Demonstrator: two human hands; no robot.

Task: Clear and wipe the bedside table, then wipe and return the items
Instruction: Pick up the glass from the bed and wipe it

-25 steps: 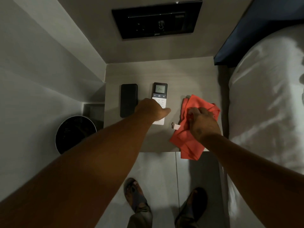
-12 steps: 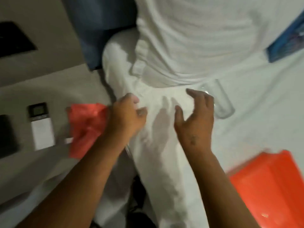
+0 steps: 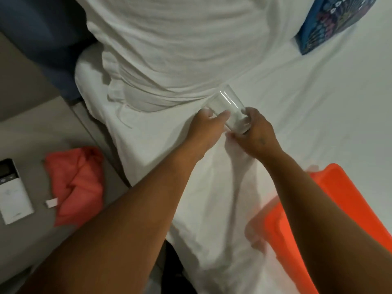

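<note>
Orange tray (image 3: pixel 347 209) near glass (image 3: pixel 228 109); pillow (image 3: pixel 169 49) just behind.

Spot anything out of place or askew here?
Yes: a clear glass lies on its side on the bed sheet, both hands on it. The red cloth sits crumpled on the bedside table. No spill visible.

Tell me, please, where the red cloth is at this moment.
In the head view the red cloth lies crumpled at the lower left on the bedside table, between the white remote and the edge of the bed.
</note>
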